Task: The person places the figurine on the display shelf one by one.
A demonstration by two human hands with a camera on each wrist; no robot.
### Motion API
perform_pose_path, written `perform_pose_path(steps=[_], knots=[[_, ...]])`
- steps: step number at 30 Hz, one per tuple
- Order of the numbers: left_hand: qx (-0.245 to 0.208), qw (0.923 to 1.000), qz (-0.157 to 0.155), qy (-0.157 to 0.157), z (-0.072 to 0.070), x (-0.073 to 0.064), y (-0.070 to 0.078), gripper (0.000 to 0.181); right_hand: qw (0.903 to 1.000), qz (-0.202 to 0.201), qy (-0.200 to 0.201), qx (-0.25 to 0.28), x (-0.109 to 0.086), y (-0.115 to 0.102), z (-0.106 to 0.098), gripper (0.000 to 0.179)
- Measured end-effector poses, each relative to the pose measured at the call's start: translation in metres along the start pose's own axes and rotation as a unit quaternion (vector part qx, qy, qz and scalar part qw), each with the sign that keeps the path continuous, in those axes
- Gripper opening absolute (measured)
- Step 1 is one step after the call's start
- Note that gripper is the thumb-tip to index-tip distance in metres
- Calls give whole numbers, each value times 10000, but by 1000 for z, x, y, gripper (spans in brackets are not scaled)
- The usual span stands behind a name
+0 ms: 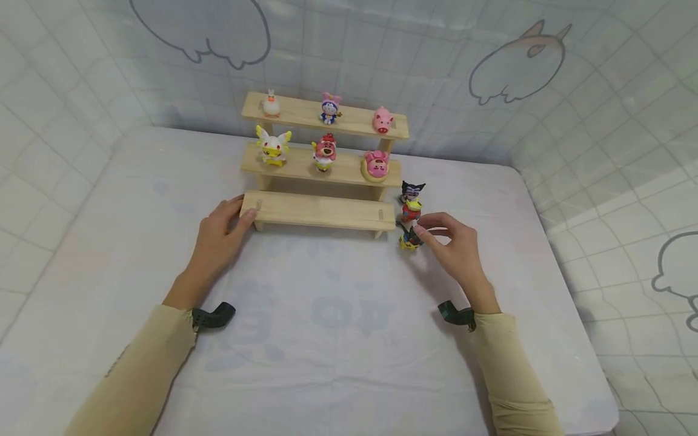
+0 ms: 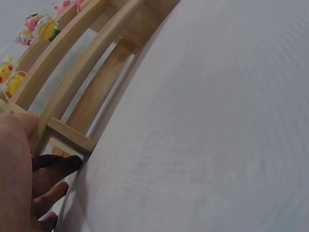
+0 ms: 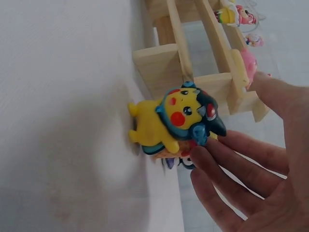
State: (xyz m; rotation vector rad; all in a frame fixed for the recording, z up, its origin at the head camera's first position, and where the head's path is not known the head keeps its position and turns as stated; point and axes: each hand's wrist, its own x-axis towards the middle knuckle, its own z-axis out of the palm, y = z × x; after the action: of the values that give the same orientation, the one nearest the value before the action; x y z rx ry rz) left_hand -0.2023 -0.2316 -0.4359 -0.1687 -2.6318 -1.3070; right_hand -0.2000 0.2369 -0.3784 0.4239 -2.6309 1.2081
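My left hand [image 1: 220,233] grips the left end of the lowest step of a wooden three-tier display stand [image 1: 322,211]. Its thumb lies on top, and its fingers are at the end and below, by the short leg [image 2: 72,135]. At the stand's right end, my right hand [image 1: 452,242] is beside a yellow figurine in a dark eared hood [image 3: 159,121]. In the right wrist view, the fingertips are right at the figurine's side and the thumb is spread away from it. Behind it in a row stand a red-and-yellow figurine [image 1: 411,211] and a black-eared figurine [image 1: 411,191].
The top tier holds a white duck [image 1: 271,106], a purple-and-blue figurine [image 1: 329,110] and a pink pig [image 1: 383,121]. On the middle tier are a white-and-yellow figurine [image 1: 274,147], a red-hatted bear [image 1: 325,153] and a pink figurine [image 1: 376,165]. A pale cloth [image 1: 327,363] covers the table.
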Motion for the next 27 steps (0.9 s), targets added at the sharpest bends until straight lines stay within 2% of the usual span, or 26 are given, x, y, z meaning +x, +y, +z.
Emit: perform_pose_path(steps=[8, 16, 27], knots=[[-50, 9999, 67, 90, -2, -1, -3, 53, 9977, 130, -503, 427, -2, 6, 6, 25], [-93, 9999, 58, 94, -3, -2, -2, 53, 9957, 229, -894, 44, 0, 6, 5, 34], [-107, 9999, 12, 62, 2, 0, -3, 52, 9946, 106, -1003, -237, -3, 12, 3, 37]])
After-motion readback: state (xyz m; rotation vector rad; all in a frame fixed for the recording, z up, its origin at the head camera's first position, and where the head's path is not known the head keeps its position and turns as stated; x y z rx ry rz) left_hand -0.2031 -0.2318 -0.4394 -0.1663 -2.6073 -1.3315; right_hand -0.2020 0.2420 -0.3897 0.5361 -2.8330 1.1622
